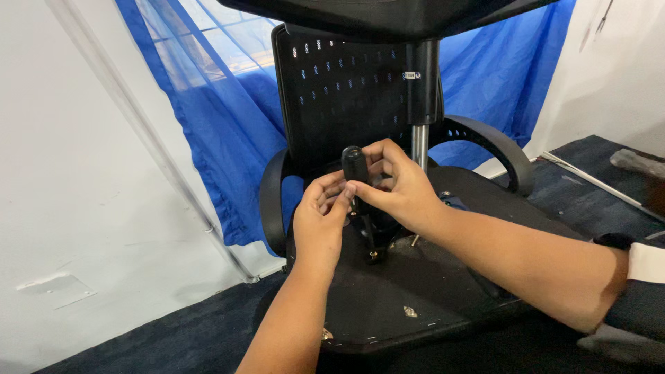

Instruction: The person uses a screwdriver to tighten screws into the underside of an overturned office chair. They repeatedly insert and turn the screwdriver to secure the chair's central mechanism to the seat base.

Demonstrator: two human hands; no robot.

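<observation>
Right hand [402, 190] wraps the screwdriver [356, 166] handle, tip down on a screw [373, 255] in the seat [415, 291]. Left hand [320, 221] just beside it, fingers pinching the shaft.

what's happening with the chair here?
A person has an office chair upturned, the underside of its seat facing up. Both hands grip a black-handled screwdriver: right hand round the handle, left hand at the shaft. Its tip sits on a screw in the seat's underside. A blue tarp hangs behind.
</observation>
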